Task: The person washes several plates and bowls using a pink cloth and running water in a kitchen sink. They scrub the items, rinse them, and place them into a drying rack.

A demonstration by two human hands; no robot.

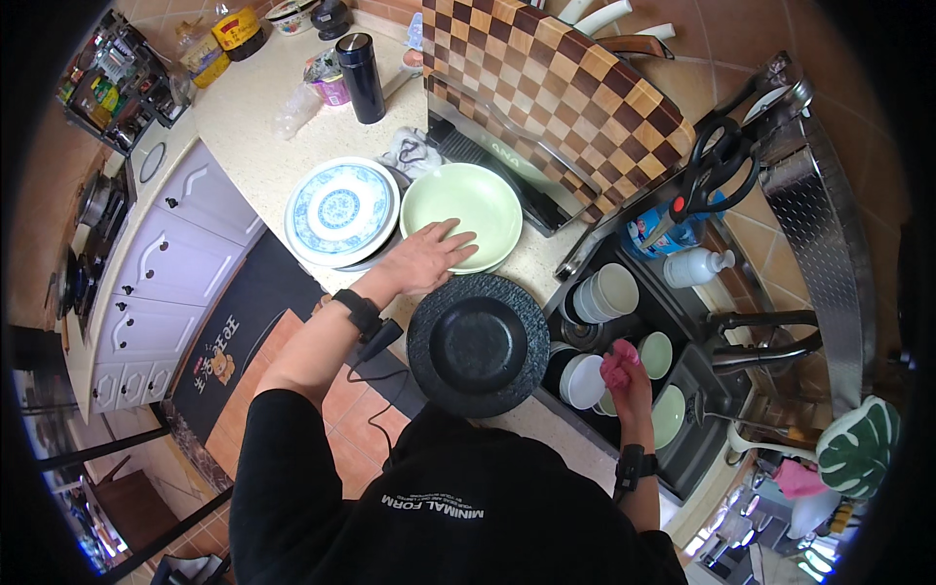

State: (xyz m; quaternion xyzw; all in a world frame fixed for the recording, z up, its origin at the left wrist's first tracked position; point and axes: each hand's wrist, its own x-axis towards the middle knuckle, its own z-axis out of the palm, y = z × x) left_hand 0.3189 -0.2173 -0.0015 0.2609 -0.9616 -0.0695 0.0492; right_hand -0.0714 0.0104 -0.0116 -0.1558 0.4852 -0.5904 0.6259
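Observation:
My left hand (pixel 428 259) lies over the near side of a light green plate (pixel 457 197), fingers spread and touching its surface. Left of that plate is a stack topped by a blue-and-white patterned plate (pixel 341 208). A black wide-rimmed plate (pixel 479 344) with a textured rim sits at the counter's edge, just in front of my body. Over the dark sink (pixel 621 278) to the right, my right hand (pixel 630 391) grips a crumpled pink cloth (pixel 620 363). Around it in the sink are stacked white bowls (pixel 610 292), another white bowl (pixel 583 382) and green bowls (pixel 655 355).
A checkered wooden cutting board (pixel 541 88) stands upright behind the green plate. Black-handled scissors (pixel 702 179) hang near the sink, above a white pump bottle (pixel 698 268). The faucet (pixel 760 340) reaches over the sink. A dark thermos (pixel 361 79) stands farther back.

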